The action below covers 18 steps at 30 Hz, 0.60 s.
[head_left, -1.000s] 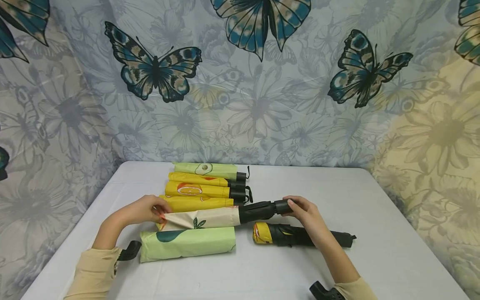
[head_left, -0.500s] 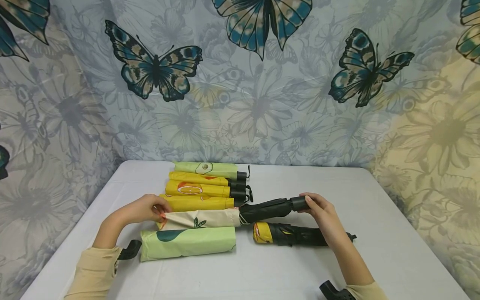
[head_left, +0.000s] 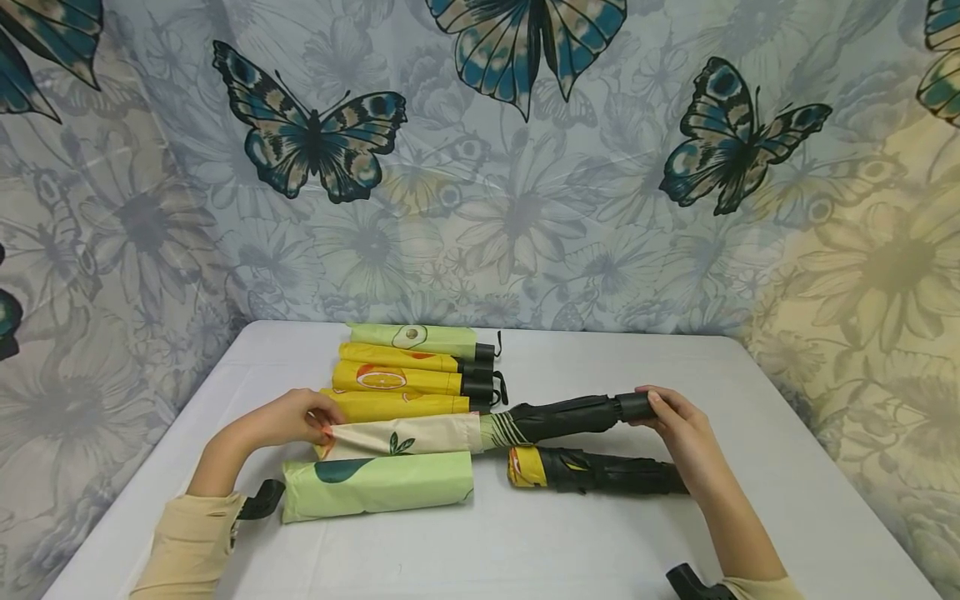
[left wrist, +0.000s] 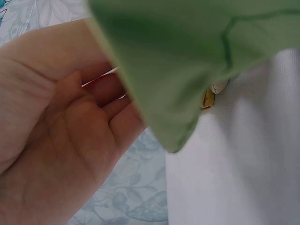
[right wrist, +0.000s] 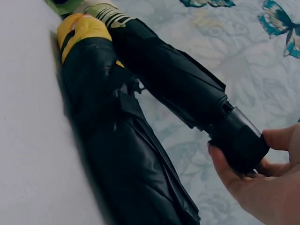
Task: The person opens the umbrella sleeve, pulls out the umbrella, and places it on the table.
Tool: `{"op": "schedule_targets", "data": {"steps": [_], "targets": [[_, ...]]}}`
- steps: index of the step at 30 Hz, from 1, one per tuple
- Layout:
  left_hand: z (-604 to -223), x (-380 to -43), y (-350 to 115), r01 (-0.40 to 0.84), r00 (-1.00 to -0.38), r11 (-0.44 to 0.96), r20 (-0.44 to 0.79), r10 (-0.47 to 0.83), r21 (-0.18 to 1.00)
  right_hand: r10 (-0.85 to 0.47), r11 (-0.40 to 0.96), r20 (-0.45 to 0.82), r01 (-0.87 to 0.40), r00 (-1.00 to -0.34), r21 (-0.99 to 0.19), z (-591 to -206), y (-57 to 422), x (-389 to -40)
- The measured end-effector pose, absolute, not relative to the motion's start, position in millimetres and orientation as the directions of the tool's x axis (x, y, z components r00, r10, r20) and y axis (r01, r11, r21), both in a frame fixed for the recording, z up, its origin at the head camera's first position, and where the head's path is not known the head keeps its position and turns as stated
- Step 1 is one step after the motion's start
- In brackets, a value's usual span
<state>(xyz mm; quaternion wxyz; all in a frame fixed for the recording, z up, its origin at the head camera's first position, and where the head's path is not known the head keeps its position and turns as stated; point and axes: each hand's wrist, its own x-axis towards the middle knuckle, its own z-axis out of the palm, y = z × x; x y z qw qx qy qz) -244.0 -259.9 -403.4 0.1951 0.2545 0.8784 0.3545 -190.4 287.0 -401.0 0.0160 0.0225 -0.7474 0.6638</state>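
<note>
A folded black umbrella with a green striped end sticks out of a cream cover printed with leaves. My right hand grips its black handle between thumb and fingers. At the cover's other end, my left hand pinches the fabric. Just in front lies a light green cover, plump and flat on the table. Its corner hides the left fingertips in the left wrist view. A black and yellow folded umbrella lies below the handle, partly behind the right hand.
Behind the cream cover, several umbrellas in covers lie in a row: yellow ones, such as one with an orange slice, and a green avocado one at the back. All rest on a white table before a butterfly-printed cloth.
My right hand has moved right with the handle, and more of the umbrella shows outside the cream cover, including its green striped part. My left hand has stayed in place.
</note>
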Motion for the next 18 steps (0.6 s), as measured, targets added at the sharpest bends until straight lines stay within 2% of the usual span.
{"op": "schedule_targets", "data": {"steps": [12, 18], "targets": [[-404.5, -245.1, -260.4, 0.319, -0.799, 0.639, -0.164, 0.578, 0.700, -0.022, -0.026, 0.113, -0.112, -0.993, -0.993, -401.2, 320.9, -187.0], [-404.9, -245.1, -260.2, 0.318, -0.799, 0.636, -0.162, 0.579, 0.703, -0.028, -0.049, 0.138, -0.136, -0.990, -0.989, -403.7, 335.9, -182.7]]}}
